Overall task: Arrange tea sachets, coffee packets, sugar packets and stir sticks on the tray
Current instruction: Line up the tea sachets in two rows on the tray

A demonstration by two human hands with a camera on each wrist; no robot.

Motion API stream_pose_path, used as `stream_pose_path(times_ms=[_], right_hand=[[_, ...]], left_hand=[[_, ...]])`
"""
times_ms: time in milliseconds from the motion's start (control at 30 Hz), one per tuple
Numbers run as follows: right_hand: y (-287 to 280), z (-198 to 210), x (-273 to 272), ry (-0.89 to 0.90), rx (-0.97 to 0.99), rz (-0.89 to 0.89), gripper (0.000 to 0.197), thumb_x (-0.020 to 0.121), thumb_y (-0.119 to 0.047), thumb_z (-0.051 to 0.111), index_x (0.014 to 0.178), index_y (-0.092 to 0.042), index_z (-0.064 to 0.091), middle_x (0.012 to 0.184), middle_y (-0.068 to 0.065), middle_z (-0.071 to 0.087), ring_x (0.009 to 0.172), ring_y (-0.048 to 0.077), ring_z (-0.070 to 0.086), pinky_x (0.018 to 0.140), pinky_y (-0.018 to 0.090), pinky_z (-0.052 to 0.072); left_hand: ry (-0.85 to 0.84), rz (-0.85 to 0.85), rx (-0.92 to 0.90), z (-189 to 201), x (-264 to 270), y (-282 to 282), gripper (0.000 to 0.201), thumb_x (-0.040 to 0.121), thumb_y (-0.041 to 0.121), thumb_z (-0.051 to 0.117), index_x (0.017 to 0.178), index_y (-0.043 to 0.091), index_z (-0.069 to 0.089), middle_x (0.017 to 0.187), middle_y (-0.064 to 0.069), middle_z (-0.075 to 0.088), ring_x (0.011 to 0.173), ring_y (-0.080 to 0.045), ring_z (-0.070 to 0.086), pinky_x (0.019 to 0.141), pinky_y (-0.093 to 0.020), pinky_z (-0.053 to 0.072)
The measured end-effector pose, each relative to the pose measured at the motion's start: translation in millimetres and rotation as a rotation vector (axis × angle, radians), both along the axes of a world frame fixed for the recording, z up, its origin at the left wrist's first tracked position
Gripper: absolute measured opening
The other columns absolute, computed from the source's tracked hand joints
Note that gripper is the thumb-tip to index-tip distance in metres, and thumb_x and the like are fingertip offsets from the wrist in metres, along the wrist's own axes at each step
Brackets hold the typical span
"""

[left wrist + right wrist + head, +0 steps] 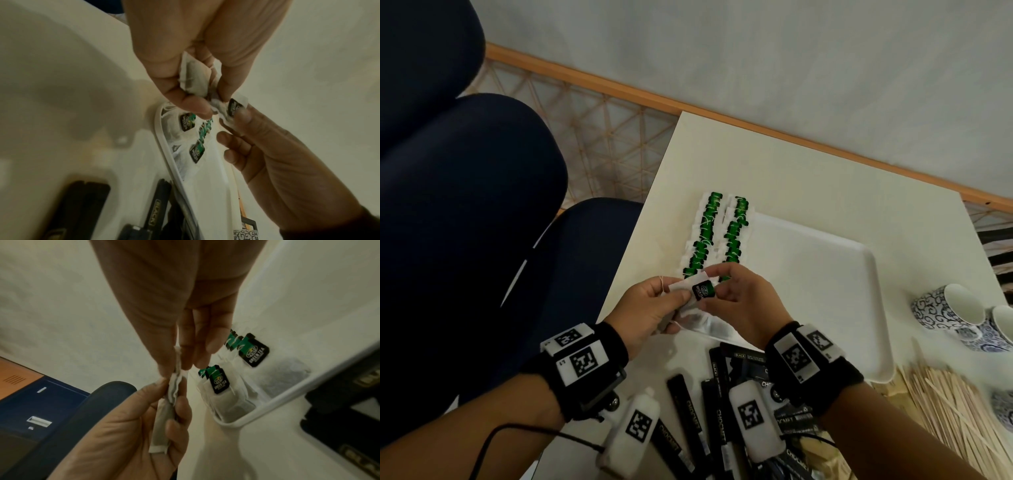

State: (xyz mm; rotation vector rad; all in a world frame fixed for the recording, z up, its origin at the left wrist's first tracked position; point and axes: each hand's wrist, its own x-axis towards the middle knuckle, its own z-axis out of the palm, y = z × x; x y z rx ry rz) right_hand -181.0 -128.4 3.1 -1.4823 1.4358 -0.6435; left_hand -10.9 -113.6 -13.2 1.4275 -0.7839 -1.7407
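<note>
Both hands, left hand [650, 310] and right hand [739, 301], pinch one tea sachet [693, 298] between them, just short of two sachet rows [717, 236] on the tray [825, 274] beyond (coffee packets [709, 411] and stir sticks [945, 404] wait nearer the wrists, untouched).

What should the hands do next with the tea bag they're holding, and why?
Probably lay the tea bag down at the near end of the two rows of tea bags on the tray. The left hand grips its pouch and the right hand pinches its tag end, and the rows stop just beyond the hands.
</note>
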Motion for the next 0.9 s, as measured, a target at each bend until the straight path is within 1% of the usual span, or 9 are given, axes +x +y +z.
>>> stream_pose_path(times_ms=[67,100,233,367,500,600,700,833,900], right_hand=[[-0.2,-0.6,-1.1,0.004,-0.030,-0.006,0.027,0.079,-0.010,0.074,0.089,-0.034,0.065,0.062,-0.006,0.063,0.061,0.013,0.059,0.068,0.034,0.053],[-1.1,-0.4,-3.1,0.001,-0.053,-0.019,0.026,0.081,-0.009,0.072,0.086,-0.034,0.066,0.063,-0.006,0.065,0.060,0.012,0.059,0.066,0.033,0.053],[-3.8,7.2,-16.7,0.098,-0.127,0.020,0.026,0.086,-0.011,0.067,0.081,-0.036,0.066,0.059,-0.024,0.064,0.057,-0.002,0.057,0.059,0.009,0.045],[-2.3,7.9,-29.0,0.270,-0.105,0.094,0.021,0.087,-0.021,0.065,0.078,-0.041,0.065,0.071,-0.021,0.067,0.071,0.001,0.062,0.064,0.006,0.043],[1.9,-0.1,-37.5,0.292,-0.048,0.074,0.015,0.090,-0.021,0.060,0.081,-0.033,0.063,0.074,-0.008,0.069,0.072,0.010,0.064,0.071,0.023,0.050],[7.5,-5.0,-37.7,0.338,-0.001,0.149,0.015,0.090,-0.020,0.058,0.085,-0.033,0.062,0.073,-0.012,0.068,0.070,0.006,0.063,0.073,0.020,0.050],[9.2,-11.1,-37.9,0.453,-0.014,0.209,0.016,0.093,-0.024,0.055,0.105,-0.026,0.064,0.087,-0.011,0.068,0.079,0.011,0.064,0.077,0.022,0.049],[9.0,-15.9,-34.5,0.489,-0.013,0.238,0.025,0.088,-0.035,0.062,0.112,-0.027,0.061,0.102,-0.010,0.068,0.083,0.010,0.061,0.079,0.025,0.049],[9.6,-18.0,-31.8,0.529,-0.001,0.288,0.034,0.085,-0.041,0.065,0.116,-0.026,0.061,0.103,-0.009,0.065,0.083,0.009,0.058,0.076,0.022,0.047]], left_hand=[[0.007,-0.009,0.008,0.7,0.2,-0.5,0.008,0.089,0.008,0.062,0.092,0.016,0.065,0.075,-0.001,0.066,0.058,-0.009,0.061,0.050,-0.020,0.050],[0.006,-0.021,0.012,1.1,0.5,-0.6,0.008,0.089,0.008,0.063,0.091,0.016,0.065,0.074,0.000,0.067,0.057,-0.009,0.061,0.050,-0.020,0.050],[-0.047,-0.037,0.041,1.5,1.9,-3.7,0.011,0.091,0.008,0.058,0.095,0.016,0.065,0.082,-0.003,0.063,0.063,-0.010,0.054,0.052,-0.019,0.045],[-0.120,-0.040,0.056,0.6,8.7,-9.1,0.031,0.093,0.006,0.036,0.097,0.020,0.063,0.093,-0.002,0.054,0.076,-0.013,0.044,0.063,-0.024,0.036],[-0.122,-0.021,0.066,-1.3,16.6,-12.1,0.043,0.088,-0.001,0.031,0.096,0.019,0.068,0.097,-0.002,0.057,0.077,-0.013,0.046,0.065,-0.026,0.035],[-0.167,-0.029,0.051,-1.1,16.4,-14.4,0.047,0.085,-0.007,0.030,0.098,0.019,0.068,0.096,-0.001,0.058,0.083,-0.012,0.050,0.066,-0.024,0.037],[-0.170,-0.047,0.023,-2.9,16.1,-14.1,0.041,0.090,-0.006,0.035,0.102,0.018,0.066,0.095,0.001,0.059,0.086,-0.010,0.051,0.064,-0.020,0.037],[-0.167,-0.019,0.008,-7.1,16.0,-14.2,0.036,0.090,-0.007,0.043,0.100,0.019,0.064,0.089,0.001,0.058,0.069,-0.007,0.049,0.055,-0.014,0.038],[-0.155,-0.011,0.017,-8.2,16.5,-14.0,0.042,0.084,-0.014,0.041,0.101,0.018,0.064,0.096,-0.003,0.060,0.071,-0.009,0.054,0.059,-0.017,0.045]])
